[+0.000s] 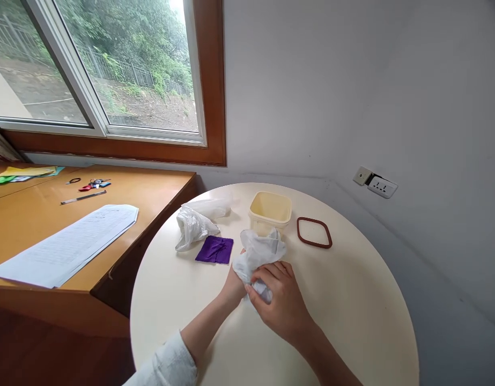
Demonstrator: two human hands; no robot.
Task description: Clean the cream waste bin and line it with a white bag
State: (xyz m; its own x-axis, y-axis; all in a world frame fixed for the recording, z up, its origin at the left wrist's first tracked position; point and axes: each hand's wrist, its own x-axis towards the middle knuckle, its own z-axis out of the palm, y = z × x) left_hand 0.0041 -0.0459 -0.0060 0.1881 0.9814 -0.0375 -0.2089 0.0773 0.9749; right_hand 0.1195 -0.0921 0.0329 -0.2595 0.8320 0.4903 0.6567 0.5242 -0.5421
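A crumpled white plastic bag (257, 249) is held up in front of me, above the round table. My left hand (234, 283) grips it from the left and behind, its fingers mostly covered by the bag. From the right, my right hand (280, 295) pinches the lower part of the bag, thumb and fingers bent around the plastic. Just beyond the bag stands a pale yellow square plastic container (270, 209), its top uncovered. To the left of my hands lies a purple folded cloth (215, 250). Another crumpled clear-white plastic bag (193, 225) rests behind the cloth.
A reddish-brown square ring (331, 236) lies right of the container on the round cream table (352, 300). On the wooden desk (159, 182) at left are papers (70, 246), a pen (83, 198) and small items. Wall sockets (382, 186) are at right.
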